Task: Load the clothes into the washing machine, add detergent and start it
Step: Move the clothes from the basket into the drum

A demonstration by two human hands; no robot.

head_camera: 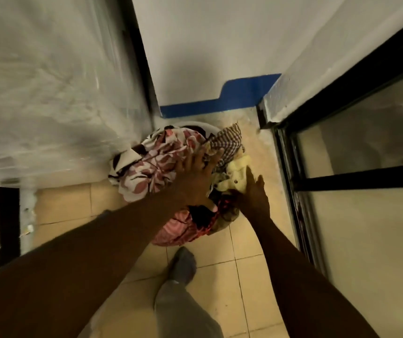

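A heap of clothes fills a basket on the tiled floor, with only a bit of white basket rim [201, 125] showing at the back. A white garment with pink flowers [156, 164] lies on the left of the heap, a brown checked cloth [229, 140] at the back and a pale yellow garment [237, 174] on the right. My left hand [195, 176] lies spread on top of the heap, pressing on the flowered garment. My right hand [254, 193] reaches in from the right and touches the yellow garment. The washing machine is the large white body [49, 93] at the left, wrapped in clear plastic.
A white wall with a blue skirting strip [220, 103] stands behind the basket. A black-framed glass door [366, 167] runs along the right. My grey-socked foot [183, 264] stands on the beige tiles just in front of the basket.
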